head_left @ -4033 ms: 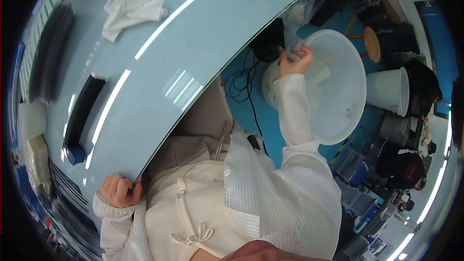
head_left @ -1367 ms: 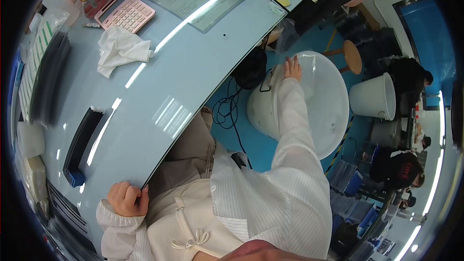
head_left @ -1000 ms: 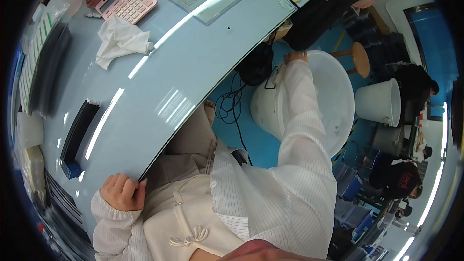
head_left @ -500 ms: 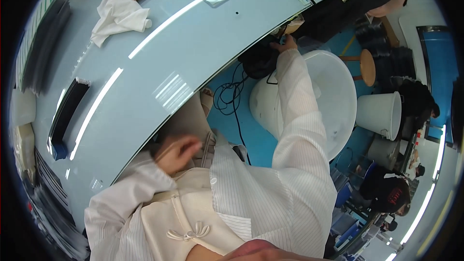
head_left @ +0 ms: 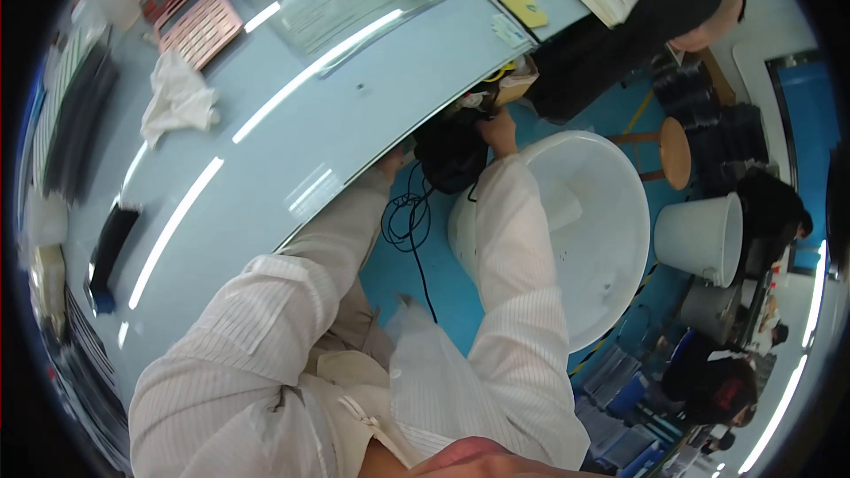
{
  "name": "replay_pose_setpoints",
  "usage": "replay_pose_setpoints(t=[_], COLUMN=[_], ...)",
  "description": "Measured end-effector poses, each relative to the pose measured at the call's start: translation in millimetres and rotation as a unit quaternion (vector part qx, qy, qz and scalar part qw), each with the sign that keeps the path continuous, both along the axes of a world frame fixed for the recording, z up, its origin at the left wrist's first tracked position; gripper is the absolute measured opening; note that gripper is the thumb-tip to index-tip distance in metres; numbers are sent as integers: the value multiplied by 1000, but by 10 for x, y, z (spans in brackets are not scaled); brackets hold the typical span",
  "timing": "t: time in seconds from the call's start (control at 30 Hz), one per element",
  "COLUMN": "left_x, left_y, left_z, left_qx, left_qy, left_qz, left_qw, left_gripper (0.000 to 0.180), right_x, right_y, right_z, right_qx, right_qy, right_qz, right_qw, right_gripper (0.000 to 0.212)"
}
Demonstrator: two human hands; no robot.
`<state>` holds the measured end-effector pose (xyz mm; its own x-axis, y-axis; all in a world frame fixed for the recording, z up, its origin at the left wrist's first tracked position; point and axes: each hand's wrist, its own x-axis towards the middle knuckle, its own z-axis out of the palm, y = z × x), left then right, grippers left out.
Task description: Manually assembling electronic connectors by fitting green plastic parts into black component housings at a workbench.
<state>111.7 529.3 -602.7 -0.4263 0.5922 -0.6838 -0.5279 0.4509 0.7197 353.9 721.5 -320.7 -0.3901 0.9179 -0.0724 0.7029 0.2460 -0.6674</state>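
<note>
A black, soft-looking bag (head_left: 452, 156) hangs just below the table's edge, above the blue floor. On its right side my right hand (head_left: 498, 131) is closed at its upper edge; the fingertips are partly hidden. My left hand (head_left: 390, 162) reaches under the tabletop to the bag's left, with its fingers out of sight. Small items and a tan box (head_left: 517, 80) show in the opening under the table, beyond the bag. A coiled black cable (head_left: 405, 219) dangles below, between my forearms.
Right of my right forearm stands a big white bin (head_left: 602, 239). A wooden stool (head_left: 675, 153) and another white bucket (head_left: 699, 239) lie farther right. The glass-topped table (head_left: 292, 137) bears a pink calculator (head_left: 198, 25), a white cloth (head_left: 177, 99) and a black stapler-like tool (head_left: 111, 252). A dark-clothed person (head_left: 620, 35) sits beyond.
My left hand has gone from in front of my body to under the table edge beside the bag. My right hand stays at the bag. The view has shifted.
</note>
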Motion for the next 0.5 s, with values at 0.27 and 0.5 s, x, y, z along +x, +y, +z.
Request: replay_pose_setpoints(t=[0.27, 0.5], left_x=[1142, 1451], left_y=[810, 704], left_z=[595, 1791], left_qx=[76, 116], left_qy=[-20, -5], left_qz=[-39, -9], left_qw=[996, 993], left_gripper=[35, 40], right_x=[462, 513], right_y=[-33, -22], right_z=[-112, -250], right_qx=[28, -9], right_qy=[-49, -148], right_qz=[-16, -2], right_qw=[998, 989], right_gripper=[35, 33])
